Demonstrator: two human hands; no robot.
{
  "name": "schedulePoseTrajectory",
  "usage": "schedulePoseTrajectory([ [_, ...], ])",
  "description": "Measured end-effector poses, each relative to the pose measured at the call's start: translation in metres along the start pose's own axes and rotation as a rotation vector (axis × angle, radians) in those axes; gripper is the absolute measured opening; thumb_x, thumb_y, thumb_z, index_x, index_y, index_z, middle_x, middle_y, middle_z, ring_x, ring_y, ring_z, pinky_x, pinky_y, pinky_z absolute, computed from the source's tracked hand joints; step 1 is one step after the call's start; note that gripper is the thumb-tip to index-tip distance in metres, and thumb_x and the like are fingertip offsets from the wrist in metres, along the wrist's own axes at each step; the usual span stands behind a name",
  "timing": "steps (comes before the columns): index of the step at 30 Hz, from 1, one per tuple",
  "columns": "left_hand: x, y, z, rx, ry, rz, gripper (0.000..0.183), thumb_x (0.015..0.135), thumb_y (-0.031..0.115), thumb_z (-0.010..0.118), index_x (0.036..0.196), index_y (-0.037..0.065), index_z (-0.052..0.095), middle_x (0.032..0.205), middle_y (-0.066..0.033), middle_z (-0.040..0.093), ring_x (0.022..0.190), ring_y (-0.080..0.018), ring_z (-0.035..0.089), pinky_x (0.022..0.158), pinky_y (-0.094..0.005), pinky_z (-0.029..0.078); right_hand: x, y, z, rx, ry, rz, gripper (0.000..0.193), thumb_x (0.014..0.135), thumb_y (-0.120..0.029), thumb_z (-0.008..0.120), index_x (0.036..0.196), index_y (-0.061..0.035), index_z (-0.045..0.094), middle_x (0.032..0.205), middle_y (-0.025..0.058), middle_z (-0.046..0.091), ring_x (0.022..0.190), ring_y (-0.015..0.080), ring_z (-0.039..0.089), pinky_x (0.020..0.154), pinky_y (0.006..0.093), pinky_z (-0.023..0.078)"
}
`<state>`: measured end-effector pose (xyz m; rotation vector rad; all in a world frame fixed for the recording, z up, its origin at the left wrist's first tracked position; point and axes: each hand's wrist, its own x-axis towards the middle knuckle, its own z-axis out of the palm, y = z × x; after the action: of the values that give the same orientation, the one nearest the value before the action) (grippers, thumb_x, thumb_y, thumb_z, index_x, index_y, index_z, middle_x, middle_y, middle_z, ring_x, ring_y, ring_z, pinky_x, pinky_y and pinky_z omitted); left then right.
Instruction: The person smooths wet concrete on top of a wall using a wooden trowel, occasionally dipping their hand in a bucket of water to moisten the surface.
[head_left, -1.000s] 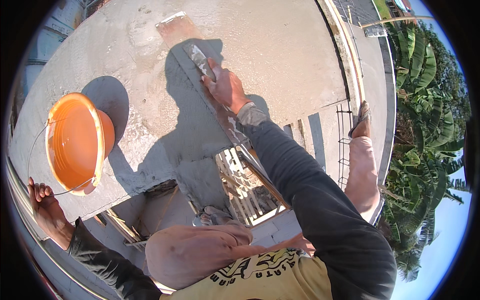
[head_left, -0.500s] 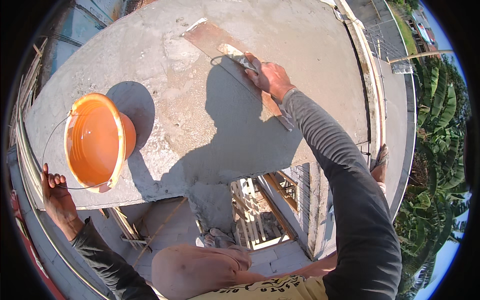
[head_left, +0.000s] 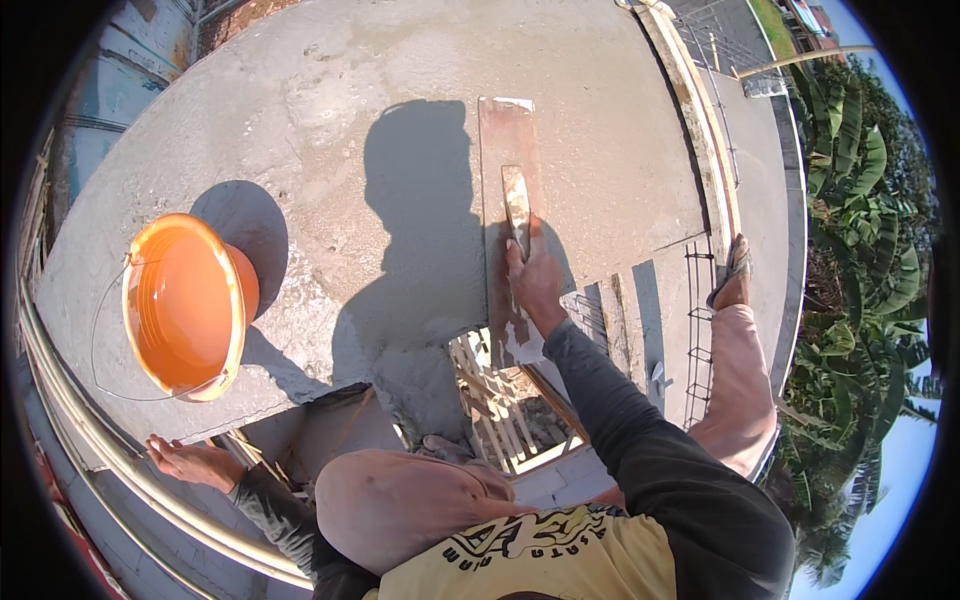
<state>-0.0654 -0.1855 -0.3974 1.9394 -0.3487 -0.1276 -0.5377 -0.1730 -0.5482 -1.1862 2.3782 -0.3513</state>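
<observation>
My right hand (head_left: 538,283) is wrapped round the handle of a long, flat plastering float (head_left: 495,185). The float's blade points away from me and lies over the wet grey concrete slab (head_left: 310,110), its near end reaching past the slab's edge. At the lower left, my left hand (head_left: 195,463) is open with its fingers stretched out, close to the slab's near edge. Just beyond it an orange bucket (head_left: 245,285) stands on the slab, its mouth facing me and its wire handle hanging loose on the left.
Below the near edge an opening shows wooden poles (head_left: 490,410) and rubble. A raised strip (head_left: 690,110) borders the slab on the right, with a rebar cage (head_left: 698,340) near my foot (head_left: 735,280). Long pale pipes (head_left: 130,460) run along the left. Banana plants (head_left: 860,220) grow beyond the wall.
My left hand has let go of the bucket's wire handle and dropped lower. My right hand has drawn the float nearer and turned it from slanting to pointing straight ahead.
</observation>
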Motion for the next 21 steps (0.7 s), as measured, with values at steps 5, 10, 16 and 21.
schedulePoseTrajectory([
  [5, -0.028, -0.205, -0.042, 0.337, -0.188, 0.154, 0.060, 0.104, 0.042, 0.046, 0.138, -0.008, 0.042, 0.134, -0.0250, 0.046, 0.124, -0.0353, 0.047, 0.108, -0.0482, 0.035, 0.012, -0.133, 0.045, -0.039, -0.233, -0.602, 0.061, 0.097, -0.034, 0.057, 0.149, -0.0096, 0.037, 0.094, 0.0237, 0.069, 0.087, 0.0409, 0.067, 0.073, 0.0496, 0.053],
  [10, -0.142, -0.225, -0.067, 0.287, -0.902, 0.639, 0.033, 0.088, 0.024, 0.068, 0.112, 0.002, 0.061, 0.111, -0.0172, 0.060, 0.105, -0.0323, 0.055, 0.089, -0.0468, 0.046, 0.173, -0.184, 0.007, -0.198, -0.092, -0.623, 0.051, 0.097, -0.036, 0.055, 0.138, -0.0063, 0.048, 0.097, 0.0205, 0.070, 0.093, 0.0378, 0.068, 0.081, 0.0472, 0.052],
  [16, -0.204, -0.199, -0.088, 0.173, -1.605, 0.486, 0.032, 0.079, 0.019, 0.072, 0.106, 0.004, 0.062, 0.103, -0.0147, 0.062, 0.101, -0.0330, 0.058, 0.086, -0.0469, 0.047, 0.171, -0.056, -0.054, -0.188, 0.011, -0.040, 0.060, 0.096, -0.037, 0.054, 0.151, -0.0175, 0.038, 0.105, 0.0213, 0.069, 0.102, 0.0368, 0.066, 0.092, 0.0461, 0.051],
  [21, -0.213, -0.136, -0.049, -0.029, -1.637, 0.801, 0.032, 0.072, 0.015, 0.075, 0.100, 0.006, 0.063, 0.096, -0.0123, 0.065, 0.096, -0.0340, 0.060, 0.084, -0.0473, 0.048, 0.233, 0.072, -0.122, -0.155, 0.230, 0.168, 0.056, 0.096, -0.037, 0.054, 0.146, -0.0154, 0.043, 0.109, 0.0244, 0.069, 0.106, 0.0399, 0.066, 0.091, 0.0484, 0.052],
])
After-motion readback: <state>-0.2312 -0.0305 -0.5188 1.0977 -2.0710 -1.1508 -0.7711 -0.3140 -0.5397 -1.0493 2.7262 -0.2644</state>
